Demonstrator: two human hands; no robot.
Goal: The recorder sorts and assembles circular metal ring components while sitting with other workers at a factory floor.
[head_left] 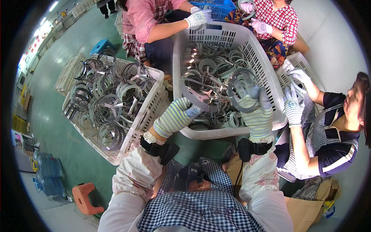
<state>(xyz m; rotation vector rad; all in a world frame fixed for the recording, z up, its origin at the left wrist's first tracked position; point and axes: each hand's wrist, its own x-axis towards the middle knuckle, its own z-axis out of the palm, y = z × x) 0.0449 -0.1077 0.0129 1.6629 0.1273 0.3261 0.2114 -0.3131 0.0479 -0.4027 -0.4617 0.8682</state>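
Both my hands wear striped knit gloves and work over the large white basket (pixel 214 134). My left hand (pixel 176 117) is closed on a dark grey metal ring (pixel 192 97), its fingertips at the ring's near edge. A shiny bracket shows inside that ring; whether it belongs to it I cannot tell. In my right hand (pixel 258 114), a second grey metal ring (pixel 232 92) stands on edge, the fingers wrapped over its right side. Beneath them, many similar rings with shiny clamp pieces lie heaped in the basket (pixel 208 65).
To the left, another white basket (pixel 148 110) is piled with rings. Co-workers sit at the far side and at the right, where a person's gloved hand (pixel 293 110) is near the basket. An orange stool (pixel 85 199), blue water jugs (pixel 50 176) and cardboard (pixel 305 210) stand around.
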